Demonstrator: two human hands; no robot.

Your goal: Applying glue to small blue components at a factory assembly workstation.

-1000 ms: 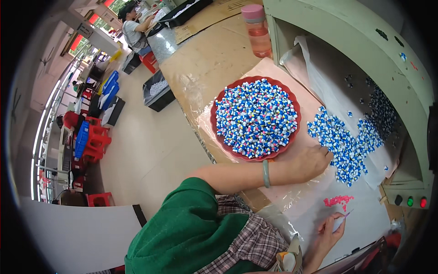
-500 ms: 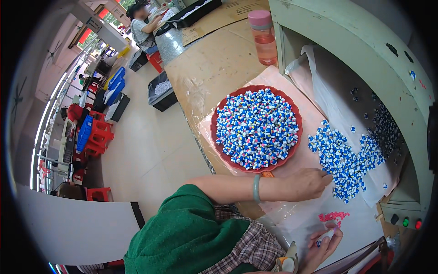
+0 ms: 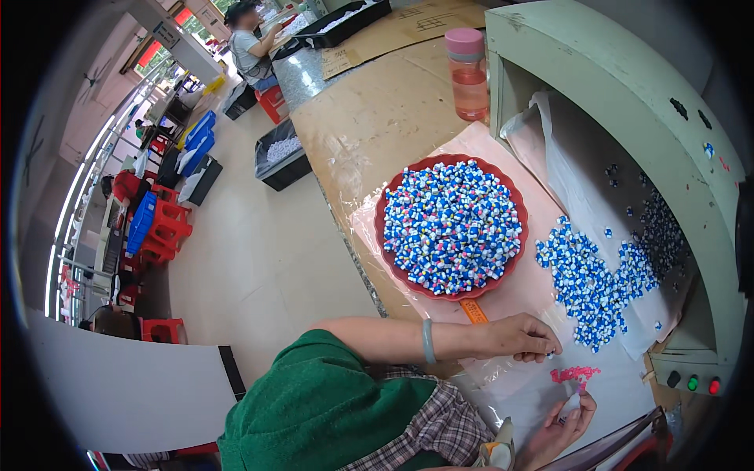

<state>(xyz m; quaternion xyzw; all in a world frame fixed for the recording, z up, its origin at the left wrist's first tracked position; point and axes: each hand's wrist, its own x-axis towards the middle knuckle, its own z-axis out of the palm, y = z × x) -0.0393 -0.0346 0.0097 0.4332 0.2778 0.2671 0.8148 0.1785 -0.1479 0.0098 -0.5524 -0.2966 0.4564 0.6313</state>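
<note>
Bottle [image 3: 572,406], clamped in the right hand [image 3: 567,428], points toward one o'clock. It lies at five o'clock from the bead [image 3: 551,355] pinched by the left hand [image 3: 518,336].

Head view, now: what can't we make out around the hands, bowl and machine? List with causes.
All in the head view:
- Whether the left hand holds a piece: too small, mostly covered by its own grip.
- Lower part of the white applicator: covered by the right hand.
- Orange strip's upper end: hidden by the red bowl.
- Deepest interior of the pale green machine: shadow, housing overhang.
</note>
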